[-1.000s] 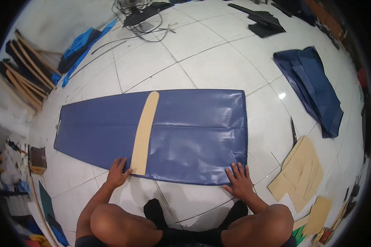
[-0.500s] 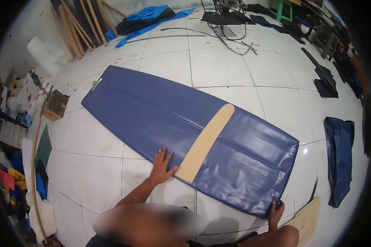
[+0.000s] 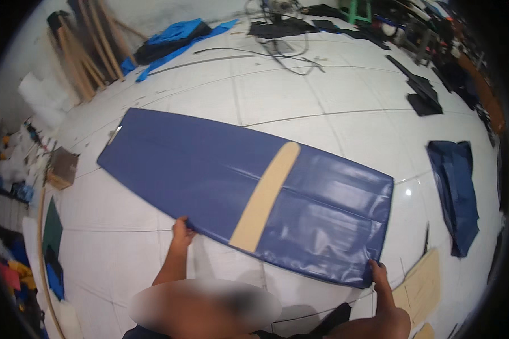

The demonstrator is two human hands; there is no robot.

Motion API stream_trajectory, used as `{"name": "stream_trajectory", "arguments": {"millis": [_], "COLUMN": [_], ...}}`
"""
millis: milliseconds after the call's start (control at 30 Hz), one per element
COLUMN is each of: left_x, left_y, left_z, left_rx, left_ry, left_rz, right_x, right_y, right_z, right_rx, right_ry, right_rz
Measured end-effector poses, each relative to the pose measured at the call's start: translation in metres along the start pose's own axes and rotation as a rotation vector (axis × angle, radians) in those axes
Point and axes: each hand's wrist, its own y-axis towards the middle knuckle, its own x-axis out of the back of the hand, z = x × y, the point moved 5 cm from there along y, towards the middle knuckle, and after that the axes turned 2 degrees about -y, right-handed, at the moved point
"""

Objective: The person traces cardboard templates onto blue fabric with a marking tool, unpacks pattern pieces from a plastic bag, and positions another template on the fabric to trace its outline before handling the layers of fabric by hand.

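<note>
A long, tapered blue vinyl cover [image 3: 169,152] lies on the floor in front of me, slightly creased and shiny at its wide right end. My left hand [image 3: 182,230] grips its near edge, fingers tucked partly out of sight beneath it. At the near right corner, my right hand [image 3: 378,273] holds the cover with the thumb along the edge; some fingertips are hidden. Across the cover rests a flat beige strip [image 3: 266,195], rounded at its far end and square at the near one. Neither hand touches this strip.
White tiles [image 3: 316,101] make up the floor. A folded dark blue sheet [image 3: 453,195] lies to the right, with beige flat pieces [image 3: 418,285] closer to me. A brown box [image 3: 63,168] stands at left. Cables [image 3: 291,59] and wooden poles [image 3: 87,56] are at the back.
My left hand has gone from lying flat on the cover to gripping its near edge further left. My right hand stays at the corner. The whole view has shifted a little.
</note>
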Motion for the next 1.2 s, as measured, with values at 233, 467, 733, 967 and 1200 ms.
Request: {"name": "stream_trajectory", "arguments": {"millis": [233, 467, 733, 967, 1200], "left_x": [-0.017, 0.010, -0.017, -0.044, -0.018], "left_y": [-0.024, -0.028, -0.062, -0.106, -0.125], "left_z": [0.005, -0.012, 0.040, 0.110, 0.074], "left_rx": [0.014, -0.114, -0.051, -0.005, 0.245], "left_ry": [0.088, 0.222, 0.215, 0.282, 0.620], "left_rz": [-0.005, -0.167, -0.160, -0.078, 0.063], "right_x": [-0.002, -0.028, 0.028, 0.089, 0.054], "right_y": [-0.005, -0.019, 0.042, 0.091, 0.023], "right_z": [-0.016, 0.012, 0.045, 0.072, 0.094], "right_rx": [0.072, 0.251, 0.397, 0.452, 0.689], "right_ry": [0.242, 0.214, -0.044, -0.272, -0.537], "right_rz": [-0.146, -0.133, -0.306, -0.320, -0.668]}}
